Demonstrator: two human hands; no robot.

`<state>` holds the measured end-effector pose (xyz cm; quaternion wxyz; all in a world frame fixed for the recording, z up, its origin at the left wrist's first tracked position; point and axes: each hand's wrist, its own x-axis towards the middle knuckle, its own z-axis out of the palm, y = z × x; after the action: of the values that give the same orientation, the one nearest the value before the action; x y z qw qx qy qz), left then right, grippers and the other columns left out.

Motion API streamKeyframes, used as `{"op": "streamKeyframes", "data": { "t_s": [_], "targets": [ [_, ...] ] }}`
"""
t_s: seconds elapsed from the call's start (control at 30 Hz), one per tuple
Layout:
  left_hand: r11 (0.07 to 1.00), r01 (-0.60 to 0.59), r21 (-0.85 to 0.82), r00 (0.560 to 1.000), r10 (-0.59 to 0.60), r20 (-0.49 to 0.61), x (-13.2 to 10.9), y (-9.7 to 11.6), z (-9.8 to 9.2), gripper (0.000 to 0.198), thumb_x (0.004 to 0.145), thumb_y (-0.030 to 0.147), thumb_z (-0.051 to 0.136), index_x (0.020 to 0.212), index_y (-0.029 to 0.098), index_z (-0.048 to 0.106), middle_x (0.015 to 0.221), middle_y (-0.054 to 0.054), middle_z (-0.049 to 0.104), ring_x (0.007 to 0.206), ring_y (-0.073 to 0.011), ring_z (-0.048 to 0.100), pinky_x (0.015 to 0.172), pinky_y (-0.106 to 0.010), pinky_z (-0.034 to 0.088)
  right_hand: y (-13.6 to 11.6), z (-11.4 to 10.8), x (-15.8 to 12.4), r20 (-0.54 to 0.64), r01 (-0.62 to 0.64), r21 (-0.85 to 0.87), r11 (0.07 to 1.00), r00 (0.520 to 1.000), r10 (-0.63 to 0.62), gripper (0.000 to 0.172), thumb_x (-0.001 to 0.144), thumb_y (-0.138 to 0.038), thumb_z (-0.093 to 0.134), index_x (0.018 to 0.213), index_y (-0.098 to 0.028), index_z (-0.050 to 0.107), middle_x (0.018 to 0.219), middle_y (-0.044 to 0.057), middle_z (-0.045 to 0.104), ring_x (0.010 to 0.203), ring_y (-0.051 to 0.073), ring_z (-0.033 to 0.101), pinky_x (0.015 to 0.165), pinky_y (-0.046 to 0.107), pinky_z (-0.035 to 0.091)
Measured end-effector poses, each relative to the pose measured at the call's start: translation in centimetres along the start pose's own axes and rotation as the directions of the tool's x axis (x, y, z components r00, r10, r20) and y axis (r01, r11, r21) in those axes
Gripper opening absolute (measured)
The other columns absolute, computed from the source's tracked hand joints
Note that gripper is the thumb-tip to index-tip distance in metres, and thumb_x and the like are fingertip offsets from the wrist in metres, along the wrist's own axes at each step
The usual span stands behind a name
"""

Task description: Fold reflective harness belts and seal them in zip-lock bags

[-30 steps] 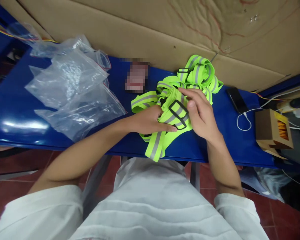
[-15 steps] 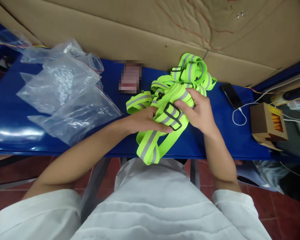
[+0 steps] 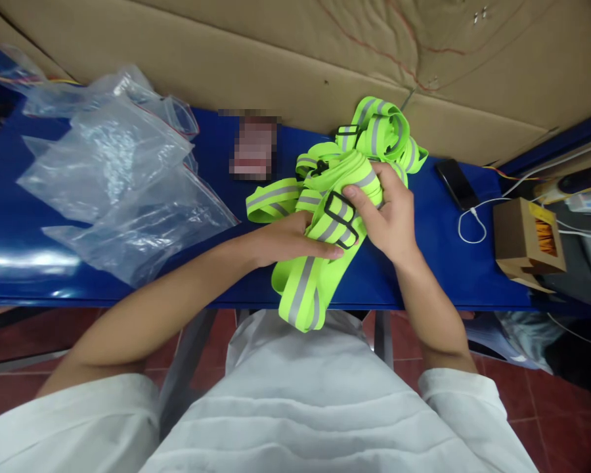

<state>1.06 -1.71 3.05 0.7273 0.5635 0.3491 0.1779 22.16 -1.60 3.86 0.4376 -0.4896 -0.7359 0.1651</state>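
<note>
A folded bundle of neon-green reflective strap (image 3: 303, 279) with a grey stripe is held between my two hands. My left hand (image 3: 300, 240) grips it from the left and below, thumb behind the strap and fingers across its lower part. My right hand (image 3: 389, 210) is closed round the upper right end, thumb pressed on top. A black plastic buckle (image 3: 341, 219) lies on the front of the bundle between both hands. The lower loop hangs over the table's front edge. Behind it, more coiled green straps (image 3: 381, 131) with a black buckle rest on the table.
Clear zip bags (image 3: 108, 164) lie on the left of the blue table (image 3: 29, 263). A blurred reddish item (image 3: 253, 148) stands at the back. To the right are a black phone (image 3: 456, 186) on a white cable and an open cardboard box (image 3: 526, 240). A cardboard wall (image 3: 226, 52) rises behind.
The bundle has turned slightly in my hands, and its lower loop has swung a little to the right. Both hands keep their hold. The view has shifted slightly.
</note>
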Motion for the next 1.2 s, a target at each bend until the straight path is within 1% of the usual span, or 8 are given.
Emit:
{"op": "streamKeyframes", "data": {
  "t_s": [0.13, 0.33, 0.5, 0.77, 0.93, 1.03, 1.13, 1.2],
  "targets": [
    [0.986, -0.035, 0.163, 0.987, 0.06, -0.15, -0.1, 0.8, -0.7, 0.042, 0.073, 0.041, 0.086, 0.106, 0.017, 0.078, 0.099, -0.002, 0.079, 0.091, -0.0226, 0.073, 0.085, -0.032, 0.057, 0.0, -0.6, 0.3, -0.029, -0.003, 0.012, 1.0, 1.0, 0.003, 0.042, 0.096, -0.064, 0.062, 0.112, -0.025, 0.066, 0.1, 0.003, 0.073, 0.105, 0.028, 0.072, 0.095, 0.048, 0.06],
    [0.864, -0.177, 0.471, 0.952, 0.271, -0.14, -0.2, 1.5, -1.3, 0.046, 0.075, 0.043, 0.082, 0.111, 0.015, 0.074, 0.101, -0.002, 0.076, 0.095, -0.0229, 0.07, 0.088, -0.03, 0.054, -0.1, -1.1, 0.4, 0.015, -0.048, 0.069, 0.997, 0.999, 0.047, 0.043, 0.095, -0.066, 0.063, 0.107, -0.026, 0.065, 0.096, 0.002, 0.072, 0.103, 0.027, 0.072, 0.092, 0.047, 0.062],
    [0.88, -0.163, 0.446, 0.98, 0.196, -0.029, -0.2, 1.3, -1.5, 0.04, 0.076, 0.042, 0.08, 0.105, 0.016, 0.074, 0.091, 0.0, 0.074, 0.087, -0.0202, 0.069, 0.087, -0.029, 0.054, -0.4, -0.9, 0.3, 0.037, -0.044, 0.086, 0.995, 0.998, 0.041, 0.042, 0.094, -0.066, 0.064, 0.105, -0.026, 0.064, 0.097, 0.002, 0.071, 0.101, 0.026, 0.072, 0.093, 0.048, 0.063],
    [0.894, -0.145, 0.424, 0.98, 0.189, -0.062, -1.2, 2.6, -1.4, 0.031, 0.071, 0.036, 0.079, 0.096, 0.019, 0.078, 0.095, 0.001, 0.076, 0.09, -0.0214, 0.07, 0.084, -0.029, 0.054, -0.7, -1.5, 0.4, 0.113, -0.05, 0.137, 0.989, 0.993, 0.035, 0.044, 0.096, -0.07, 0.059, 0.112, -0.029, 0.065, 0.11, 0.002, 0.074, 0.115, 0.028, 0.07, 0.1, 0.052, 0.06],
    [0.893, -0.078, 0.442, 0.979, 0.152, -0.135, -1.6, 2.8, -0.8, 0.029, 0.072, 0.037, 0.074, 0.095, 0.018, 0.077, 0.088, 0.001, 0.075, 0.084, -0.0218, 0.07, 0.078, -0.03, 0.054, -0.1, -1.3, 0.3, 0.077, -0.008, 0.032, 0.999, 0.997, 0.006, 0.049, 0.097, -0.069, 0.058, 0.122, -0.027, 0.06, 0.118, 0.004, 0.072, 0.121, 0.03, 0.068, 0.102, 0.054, 0.059],
    [0.763, -0.067, 0.643, 0.923, 0.291, -0.25, -1.9, 2.8, -0.3, 0.028, 0.079, 0.033, 0.065, 0.098, 0.018, 0.077, 0.099, -0.003, 0.077, 0.096, -0.0254, 0.07, 0.086, -0.033, 0.052, -0.4, -0.9, 0.2, 0.069, 0.014, -0.063, 0.998, 0.998, -0.009, 0.049, 0.098, -0.068, 0.055, 0.125, -0.027, 0.057, 0.119, 0.005, 0.072, 0.117, 0.029, 0.07, 0.1, 0.052, 0.06],
    [0.646, 0.026, 0.763, 0.864, 0.37, -0.342, -2.3, 3.0, -0.3, 0.03, 0.082, 0.03, 0.059, 0.105, 0.018, 0.076, 0.101, -0.006, 0.076, 0.099, -0.0261, 0.069, 0.091, -0.036, 0.05, -1.2, -0.7, 0.0, 0.003, 0.026, -0.197, 0.98, 1.0, -0.026, 0.046, 0.1, -0.065, 0.055, 0.126, -0.027, 0.054, 0.122, 0.009, 0.071, 0.113, 0.029, 0.07, 0.099, 0.048, 0.059],
    [0.688, 0.011, 0.725, 0.903, 0.305, -0.303, -2.4, 3.2, -0.7, 0.03, 0.08, 0.033, 0.063, 0.104, 0.018, 0.075, 0.101, -0.005, 0.076, 0.095, -0.0246, 0.069, 0.089, -0.035, 0.051, -1.6, -0.5, -0.2, -0.033, 0.035, -0.238, 0.971, 0.998, -0.044, 0.044, 0.1, -0.063, 0.057, 0.126, -0.027, 0.054, 0.121, 0.01, 0.07, 0.109, 0.028, 0.07, 0.095, 0.045, 0.059]
  ]
}}
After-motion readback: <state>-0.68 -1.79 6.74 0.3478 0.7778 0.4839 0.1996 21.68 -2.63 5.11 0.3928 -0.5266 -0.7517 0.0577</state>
